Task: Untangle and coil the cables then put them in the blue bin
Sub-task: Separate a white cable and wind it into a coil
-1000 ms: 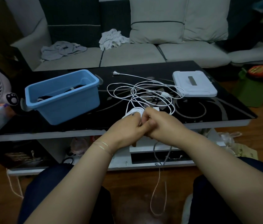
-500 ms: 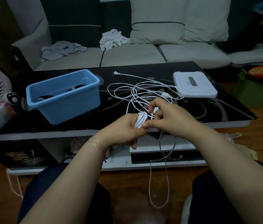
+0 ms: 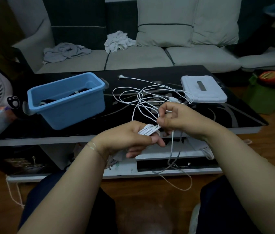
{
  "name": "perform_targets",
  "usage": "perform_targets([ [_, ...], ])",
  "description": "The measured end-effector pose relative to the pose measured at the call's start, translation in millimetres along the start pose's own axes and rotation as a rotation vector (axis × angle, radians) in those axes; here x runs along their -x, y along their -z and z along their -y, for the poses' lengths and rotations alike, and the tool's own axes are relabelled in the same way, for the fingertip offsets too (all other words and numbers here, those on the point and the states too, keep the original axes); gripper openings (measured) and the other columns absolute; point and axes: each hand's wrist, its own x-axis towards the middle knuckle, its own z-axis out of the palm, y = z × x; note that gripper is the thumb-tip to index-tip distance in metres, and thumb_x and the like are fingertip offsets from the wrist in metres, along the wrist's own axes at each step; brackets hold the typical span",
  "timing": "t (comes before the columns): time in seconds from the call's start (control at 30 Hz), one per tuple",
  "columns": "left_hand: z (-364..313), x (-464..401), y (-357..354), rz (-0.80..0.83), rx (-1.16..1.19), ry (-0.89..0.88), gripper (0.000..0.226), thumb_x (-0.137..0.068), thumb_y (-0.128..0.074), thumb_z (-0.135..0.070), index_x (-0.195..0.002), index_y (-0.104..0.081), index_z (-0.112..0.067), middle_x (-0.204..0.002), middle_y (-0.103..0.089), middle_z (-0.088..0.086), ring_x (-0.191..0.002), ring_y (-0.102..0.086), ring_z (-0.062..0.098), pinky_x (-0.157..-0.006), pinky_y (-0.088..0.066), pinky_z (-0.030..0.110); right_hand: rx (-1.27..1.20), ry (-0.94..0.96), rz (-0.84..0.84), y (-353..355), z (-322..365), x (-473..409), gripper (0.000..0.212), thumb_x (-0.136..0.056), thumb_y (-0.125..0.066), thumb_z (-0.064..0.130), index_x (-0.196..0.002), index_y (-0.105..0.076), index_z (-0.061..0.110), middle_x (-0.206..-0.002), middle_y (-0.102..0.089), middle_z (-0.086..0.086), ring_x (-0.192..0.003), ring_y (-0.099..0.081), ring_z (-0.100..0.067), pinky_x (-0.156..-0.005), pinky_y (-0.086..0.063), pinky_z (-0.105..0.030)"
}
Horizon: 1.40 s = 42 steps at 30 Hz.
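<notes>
Nearest, below table edge: slack loop of white cable, hanging down toward wooden floor.
Left hand: curled round a small coil of white turns, gripping it.
Right hand: thumb and fingers pinching cable strands just beside coil, feeding next turn.
On black glass table: rest of cable, spread in overlapping loops; two-pin plug at far end, inline switch near right hand.
Blue bin: left on table, dark cables already inside.
White lidded box: right, touched by one loop.
Risk: crossed loops likely to cinch into a knot if pulled hard; coil may spring apart if grip loosens.
Count: two hands, one bin, one white cable visible outside bin, one plug.
</notes>
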Motion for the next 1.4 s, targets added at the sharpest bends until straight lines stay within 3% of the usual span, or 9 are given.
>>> perform_targets([
  [0.13, 1.8, 2.3, 3.4, 0.047, 0.186, -0.093, 0.027, -0.096, -0.052, -0.020, -0.112, -0.066, -0.003, -0.062, -0.064, 0.007, -0.029, -0.038, 0.003, -0.034, -0.029, 0.015, -0.136, -0.014, 0.024, -3.5, -2.2, 0.0, 0.017, -0.078, -0.063, 0.018, -0.087, -0.049, 0.012, -0.059, -0.057, 0.002, -0.048, -0.047, -0.006, -0.043, -0.036, -0.017],
  [0.3, 5.5, 0.7, 6.3, -0.041, 0.391, -0.211, 0.030, -0.096, -0.046, -0.017, -0.113, -0.066, -0.003, -0.096, -0.074, 0.014, -0.029, -0.037, -0.001, -0.035, -0.031, 0.012, -0.046, -0.056, -0.143, -15.9, -7.7, -8.2, 0.027, -0.079, -0.060, 0.042, -0.081, -0.055, 0.016, -0.051, -0.049, 0.000, -0.040, -0.041, -0.009, -0.035, -0.030, -0.016],
  [0.4, 6.0, -1.1, 5.4, -0.116, 0.467, -0.274, 0.033, -0.092, -0.050, -0.024, -0.113, -0.069, -0.008, -0.114, -0.070, 0.013, -0.029, -0.034, -0.002, -0.037, -0.034, 0.013, -0.120, -0.058, -0.193, -22.9, -11.1, -13.1, 0.014, -0.096, -0.053, 0.021, -0.085, -0.057, 0.015, -0.049, -0.044, -0.001, -0.040, -0.043, -0.011, -0.038, -0.035, -0.018],
  [0.6, 5.0, -6.1, 0.8, -0.203, 0.585, -0.358, 0.041, -0.092, -0.049, -0.027, -0.122, -0.062, -0.003, -0.128, -0.063, 0.013, -0.030, -0.034, -0.002, -0.039, -0.037, 0.011, -0.329, -0.050, -0.172, -28.5, -9.7, -18.0, 0.019, -0.097, -0.050, 0.011, -0.108, -0.063, 0.006, -0.061, -0.047, -0.004, -0.051, -0.047, -0.009, -0.056, -0.050, -0.024],
  [0.73, 3.9, -8.6, 0.6, -0.269, 0.608, -0.388, 0.042, -0.090, -0.049, -0.029, -0.122, -0.060, -0.003, -0.128, -0.064, 0.011, -0.030, -0.034, -0.001, -0.038, -0.036, 0.011, -0.352, -0.145, -0.078, -25.0, -4.9, -12.8, 0.017, -0.098, -0.048, 0.019, -0.090, -0.059, 0.009, -0.055, -0.050, 0.002, -0.059, -0.057, -0.015, -0.074, -0.053, -0.037],
  [0.83, 1.9, -5.9, 3.0, -0.268, 0.605, -0.386, 0.041, -0.087, -0.052, -0.030, -0.115, -0.068, -0.007, -0.125, -0.066, 0.010, -0.029, -0.035, -0.001, -0.037, -0.033, 0.011, -0.083, -0.143, -0.085, -21.2, 0.2, -7.4, 0.037, -0.089, -0.053, 0.035, -0.095, -0.064, 0.000, -0.083, -0.068, -0.014, -0.082, -0.063, -0.025, -0.091, -0.048, -0.040],
  [0.93, 0.1, -3.8, 3.8, -0.237, 0.616, -0.397, 0.039, -0.086, -0.051, -0.028, -0.113, -0.070, -0.007, -0.122, -0.068, 0.011, -0.028, -0.037, -0.001, -0.036, -0.033, 0.011, 0.109, -0.085, -0.150, -18.8, 0.0, -4.9, 0.047, -0.097, -0.048, 0.032, -0.112, -0.057, -0.012, -0.117, -0.060, -0.029, -0.115, -0.055, -0.038, -0.106, -0.036, -0.045],
  [1.17, -3.8, -4.1, 5.9, -0.309, 0.688, -0.441, 0.040, -0.093, -0.040, -0.025, -0.116, -0.065, -0.004, -0.123, -0.067, 0.011, -0.027, -0.037, 0.000, -0.035, -0.035, 0.010, -0.052, -0.074, -0.096, -32.1, 0.0, -5.1, 0.014, -0.102, -0.037, 0.007, -0.103, -0.050, 0.011, -0.079, -0.056, -0.004, -0.069, -0.064, -0.013, -0.072, -0.045, -0.032],
  [1.4, -10.0, -1.3, 17.4, -0.641, 0.768, -0.545, 0.036, -0.093, -0.042, -0.027, -0.118, -0.053, -0.004, -0.118, -0.070, 0.003, -0.029, -0.033, 0.002, -0.039, -0.035, 0.010, 0.413, -0.175, 0.044, -48.2, -21.4, -3.3, 0.016, -0.100, -0.043, 0.017, -0.114, -0.050, 0.022, -0.073, -0.052, 0.006, -0.058, -0.055, -0.011, -0.071, -0.055, -0.044],
])
